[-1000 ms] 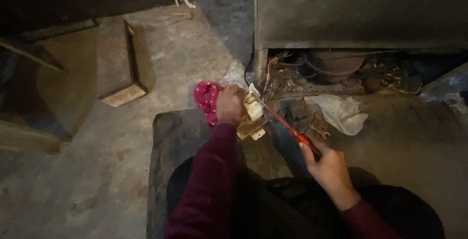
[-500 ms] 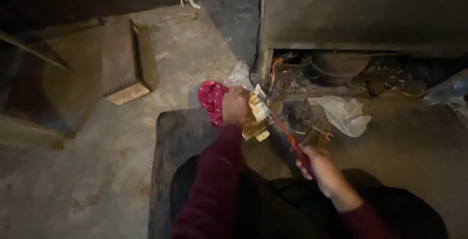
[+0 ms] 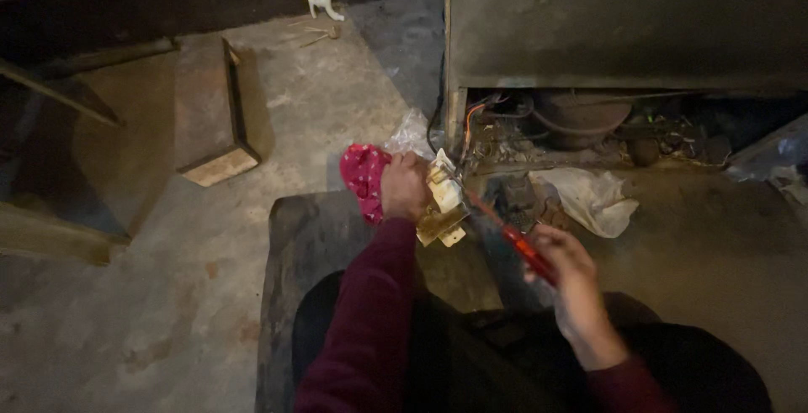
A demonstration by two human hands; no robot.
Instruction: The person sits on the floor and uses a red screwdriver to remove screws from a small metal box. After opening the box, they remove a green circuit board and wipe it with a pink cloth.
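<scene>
Right, my left hand (image 3: pixel 406 187) is curled tight around a small cream-coloured electrical part (image 3: pixel 443 198), holding it up just in front of the open bottom of the grey metal cabinet (image 3: pixel 623 21), with a pink cloth (image 3: pixel 362 179) bunched behind my knuckles and a bit of clear plastic (image 3: pixel 410 133) poking up above it. My right hand (image 3: pixel 572 282) is closed around the red handle of a screwdriver (image 3: pixel 505 232), fingers wrapped over it, and the shaft runs up and left so the tip sits right at the part, though I cannot tell whether it touches a screw. Both sleeves are dark maroon. Inside the cabinet's base there is a round dark compressor (image 3: pixel 581 114) with wires (image 3: pixel 471 122) trailing to its left, all dusty. A crumpled white plastic bag (image 3: pixel 593 198) lies on the concrete floor (image 3: pixel 320 85) just right of the screwdriver. I am sitting on a dark mat (image 3: pixel 290 278). Off to the left a wooden block (image 3: pixel 206 110) lies on the floor, and far up by the wall a small white pipe fitting (image 3: pixel 324 0) stands alone.
</scene>
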